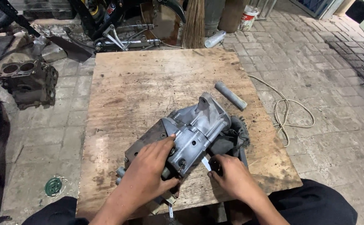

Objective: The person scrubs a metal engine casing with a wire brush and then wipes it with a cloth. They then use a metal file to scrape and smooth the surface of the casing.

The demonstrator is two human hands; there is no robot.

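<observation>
- Now the left hand (146, 175) has its fingers wrapped around the grey metal engine part (190, 133) on the wooden tabletop (140, 83).
- Beside it, the right hand (232, 177) pinches a small tool (209, 163), near the dark rag (234, 137).

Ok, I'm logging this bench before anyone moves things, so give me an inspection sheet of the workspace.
Surface: stained plywood board on a paved floor.
Job's things: grey metal housing lying on a dark rag.
Clutter: grey metal tube on the board.
Grippers: left hand grips the housing; right hand pinches a small tool, kind unclear.
Cables: pale rope coiled on the floor.
Surroundings: engine block, broom, plastic bottle.
</observation>
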